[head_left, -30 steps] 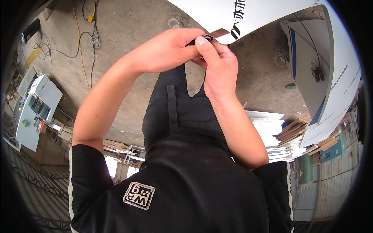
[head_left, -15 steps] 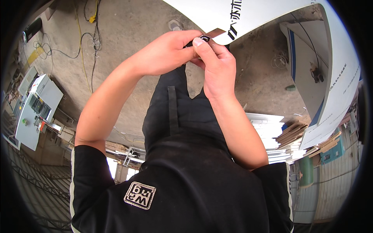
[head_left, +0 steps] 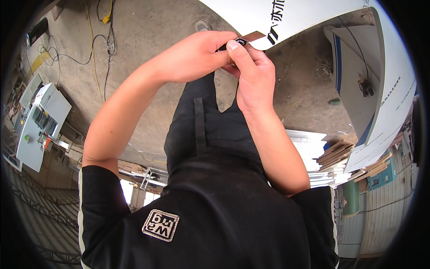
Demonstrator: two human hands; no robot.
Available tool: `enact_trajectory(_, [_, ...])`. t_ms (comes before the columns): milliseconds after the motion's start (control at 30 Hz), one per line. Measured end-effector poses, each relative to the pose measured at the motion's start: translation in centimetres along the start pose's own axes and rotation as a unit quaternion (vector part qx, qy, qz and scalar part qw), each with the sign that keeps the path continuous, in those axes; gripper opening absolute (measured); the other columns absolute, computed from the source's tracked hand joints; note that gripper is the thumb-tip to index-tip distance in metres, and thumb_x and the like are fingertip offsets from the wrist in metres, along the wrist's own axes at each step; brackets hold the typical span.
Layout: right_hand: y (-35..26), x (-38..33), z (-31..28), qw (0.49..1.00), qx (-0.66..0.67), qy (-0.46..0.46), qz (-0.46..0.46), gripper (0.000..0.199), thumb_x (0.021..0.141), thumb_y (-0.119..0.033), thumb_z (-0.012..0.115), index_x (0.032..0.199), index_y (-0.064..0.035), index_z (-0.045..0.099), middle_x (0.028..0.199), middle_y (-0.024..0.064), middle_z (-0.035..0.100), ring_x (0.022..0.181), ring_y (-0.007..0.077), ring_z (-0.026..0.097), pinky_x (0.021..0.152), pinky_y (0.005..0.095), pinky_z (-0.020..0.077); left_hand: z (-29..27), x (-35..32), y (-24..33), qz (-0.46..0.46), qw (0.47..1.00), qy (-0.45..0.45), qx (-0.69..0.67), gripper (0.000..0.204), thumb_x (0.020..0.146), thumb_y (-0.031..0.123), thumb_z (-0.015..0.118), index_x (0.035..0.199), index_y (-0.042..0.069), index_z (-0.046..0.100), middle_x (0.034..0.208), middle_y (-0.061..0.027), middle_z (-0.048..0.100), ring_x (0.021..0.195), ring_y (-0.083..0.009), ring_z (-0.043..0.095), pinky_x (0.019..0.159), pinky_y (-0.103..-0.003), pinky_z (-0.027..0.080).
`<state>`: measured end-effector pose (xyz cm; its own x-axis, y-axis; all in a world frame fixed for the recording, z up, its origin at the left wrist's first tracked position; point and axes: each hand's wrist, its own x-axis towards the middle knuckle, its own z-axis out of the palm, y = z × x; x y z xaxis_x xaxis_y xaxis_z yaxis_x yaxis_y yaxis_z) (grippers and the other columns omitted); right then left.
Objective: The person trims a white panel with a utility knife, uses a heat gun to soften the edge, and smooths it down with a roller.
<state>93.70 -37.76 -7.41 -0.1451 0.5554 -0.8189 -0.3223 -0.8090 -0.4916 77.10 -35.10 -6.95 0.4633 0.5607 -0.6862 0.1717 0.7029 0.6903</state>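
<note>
My left hand and my right hand meet in front of my legs. Both are closed around a small black hand tool with a metallic glint; I cannot make out its kind. My right thumb presses on it, and the left fingers wrap its near part, which they mostly hide. Just past the tool lies a thin, flat brown strip, against the corner of a large white sheet with dark printing. Whether that strip belongs to the tool or the sheet, I cannot tell.
The white sheet curves round to the far right. Cables trail over the concrete floor at left. A grey machine stands at far left. White panels and wooden strips are stacked at right. A shoe shows beyond my hands.
Both hands have shifted slightly up and to the right with the black tool. The sheet's corner and the brown strip have moved a little to the right too. The grip looks the same.
</note>
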Motion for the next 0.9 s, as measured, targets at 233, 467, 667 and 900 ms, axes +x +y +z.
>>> enact_trajectory(233, [0.0, 0.1, -0.3, 1.0, -0.023, 0.001, 0.0, 0.028, 0.099, -0.025, 0.072, 0.106, 0.0026, 0.074, 0.096, 0.0054, 0.072, 0.089, 0.0133, 0.068, 0.089, 0.034, 0.058, -0.2, 0.0, 0.6, -0.028, 0.999, -0.014, 0.015, 0.023, 0.107, 0.018, 0.052, 0.119, 0.004, 0.066, 0.09, 0.0044, 0.062, 0.076, -0.0036, 0.049, 0.064, -0.023, 0.042])
enact_trajectory(467, [-0.3, 0.1, -0.5, 0.998, -0.061, 0.004, 0.001, 0.03, 0.099, -0.026, 0.073, 0.107, 0.0027, 0.074, 0.096, 0.006, 0.073, 0.089, 0.0138, 0.069, 0.089, 0.0347, 0.0588, -0.6, 0.2, 0.7, -0.042, 0.998, -0.028, 0.042, 0.02, 0.106, 0.019, 0.053, 0.113, 0.005, 0.065, 0.083, 0.0044, 0.058, 0.071, -0.0051, 0.048, 0.061, -0.024, 0.041])
enact_trajectory(667, [-0.7, 0.0, -0.3, 0.999, -0.033, 0.005, 0.015, 0.031, 0.096, -0.024, 0.077, 0.106, 0.0049, 0.074, 0.096, 0.0055, 0.072, 0.088, 0.0119, 0.067, 0.085, 0.0314, 0.0571, -0.9, 0.4, 0.8, -0.051, 0.997, -0.047, 0.038, 0.021, 0.106, 0.02, 0.055, 0.115, 0.005, 0.066, 0.082, 0.0045, 0.059, 0.071, -0.0049, 0.048, 0.061, -0.024, 0.041])
enact_trajectory(900, [-0.5, -0.1, 0.0, 1.0, -0.022, 0.009, 0.005, 0.034, 0.098, -0.028, 0.074, 0.112, 0.0035, 0.073, 0.098, 0.0074, 0.074, 0.091, 0.0161, 0.07, 0.091, 0.0364, 0.0587, -0.9, 0.5, 0.9, -0.043, 0.998, -0.037, 0.028, 0.024, 0.106, 0.022, 0.059, 0.121, 0.005, 0.068, 0.083, 0.0057, 0.059, 0.07, -0.004, 0.047, 0.06, -0.024, 0.04])
